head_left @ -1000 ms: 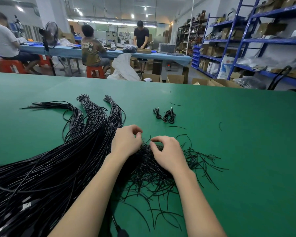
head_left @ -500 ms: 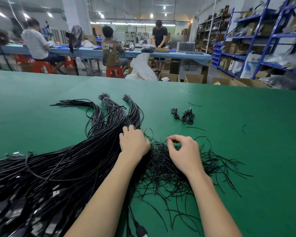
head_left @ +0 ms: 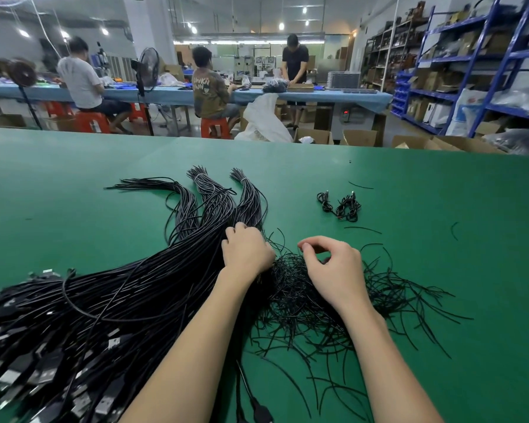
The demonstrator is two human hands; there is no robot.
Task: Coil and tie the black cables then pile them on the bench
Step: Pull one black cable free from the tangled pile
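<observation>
Three workers (head_left: 209, 87) seated behind, green bench (head_left: 440, 254), blue shelving (head_left: 471, 71)

Three people (head_left: 209, 88) at far blue table (head_left: 333, 97), black fan (head_left: 148, 68), blue shelving (head_left: 458, 87) right, red stools (head_left: 216, 128)

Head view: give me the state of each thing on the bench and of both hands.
Long cables: uncoiled, fanned out flat.
Thin ties: loose, tangled heap.
Coiled cables: tied, lying together apart from the rest.
Left hand: fingers curled into the long cables.
Right hand: thumb and forefinger pinched above the ties.
</observation>
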